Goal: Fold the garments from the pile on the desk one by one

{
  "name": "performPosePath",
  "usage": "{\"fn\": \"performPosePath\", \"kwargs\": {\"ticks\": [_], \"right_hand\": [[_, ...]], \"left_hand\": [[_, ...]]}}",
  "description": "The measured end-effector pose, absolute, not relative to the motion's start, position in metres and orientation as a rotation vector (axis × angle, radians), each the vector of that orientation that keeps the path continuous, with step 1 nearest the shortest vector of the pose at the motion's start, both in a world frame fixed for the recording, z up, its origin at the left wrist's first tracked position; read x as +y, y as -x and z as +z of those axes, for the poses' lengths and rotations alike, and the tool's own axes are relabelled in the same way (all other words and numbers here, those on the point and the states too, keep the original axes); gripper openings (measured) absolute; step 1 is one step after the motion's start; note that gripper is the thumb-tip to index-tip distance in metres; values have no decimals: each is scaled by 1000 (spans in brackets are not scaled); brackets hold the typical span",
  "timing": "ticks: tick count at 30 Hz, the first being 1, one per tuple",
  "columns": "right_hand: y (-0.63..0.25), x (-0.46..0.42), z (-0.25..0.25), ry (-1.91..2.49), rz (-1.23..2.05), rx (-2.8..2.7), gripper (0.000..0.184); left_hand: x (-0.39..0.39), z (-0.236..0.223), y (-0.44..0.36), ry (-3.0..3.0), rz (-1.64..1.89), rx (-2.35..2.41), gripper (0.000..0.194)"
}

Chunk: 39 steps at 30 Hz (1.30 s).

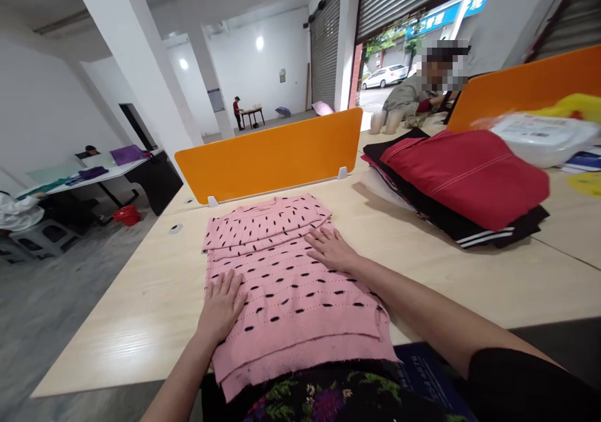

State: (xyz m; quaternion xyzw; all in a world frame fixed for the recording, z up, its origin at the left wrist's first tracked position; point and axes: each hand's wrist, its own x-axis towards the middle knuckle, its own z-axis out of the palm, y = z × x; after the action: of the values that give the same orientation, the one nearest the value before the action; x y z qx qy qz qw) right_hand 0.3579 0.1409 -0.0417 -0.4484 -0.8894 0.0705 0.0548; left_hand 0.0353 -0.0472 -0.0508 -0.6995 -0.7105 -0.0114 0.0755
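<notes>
A pink knitted sweater [286, 284] with short black dashes lies spread on the pale wooden table [136, 309]. Its sleeves are folded across the upper part, below the neckline, and its ribbed hem hangs over the table's near edge toward my lap. My left hand [221, 306] rests flat on the sweater's left side, fingers stretched out. Farther up, near the right edge, my right hand [332, 250] also lies flat on the knit with its fingers apart. Neither hand grips the cloth.
An orange divider [272, 156] stands behind the sweater. To the right is a pile of folded clothes with a red garment [474, 171] on top. Beyond it are a plastic container [539, 135], cups [385, 121] and a seated person [417, 90]. A red bucket [126, 215] stands on the floor.
</notes>
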Motion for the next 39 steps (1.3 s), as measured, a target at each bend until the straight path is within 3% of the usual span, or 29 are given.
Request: {"fn": "performPosePath", "kwargs": {"ticks": [10,17,21,25,27,32,39], "right_hand": [[-408,79,-45,1195,246,-2745,59],[-461,56,-48,1070,480,-2604,57],[-498,27,-47,1051,556,-2697,71],[-502,4,-45,1059,518,-2824,88],[-497,-1,-45,1054,493,-2821,80],[-485,-3,-55,998,457,-2718,38],[-483,-2,-40,892,469,-2512,38]], "left_hand": [[-109,-54,-23,2265,-293,-2056,51],[-159,-53,-8,2370,-369,-1693,62],[-184,-50,0,2400,-198,-1475,77],[-182,-51,-2,2372,-259,-1477,68],[-175,-51,-3,2377,-347,-1491,65],[-162,-56,-2,2418,-523,-1545,51],[-174,-23,-12,2386,-875,-1709,36]]}}
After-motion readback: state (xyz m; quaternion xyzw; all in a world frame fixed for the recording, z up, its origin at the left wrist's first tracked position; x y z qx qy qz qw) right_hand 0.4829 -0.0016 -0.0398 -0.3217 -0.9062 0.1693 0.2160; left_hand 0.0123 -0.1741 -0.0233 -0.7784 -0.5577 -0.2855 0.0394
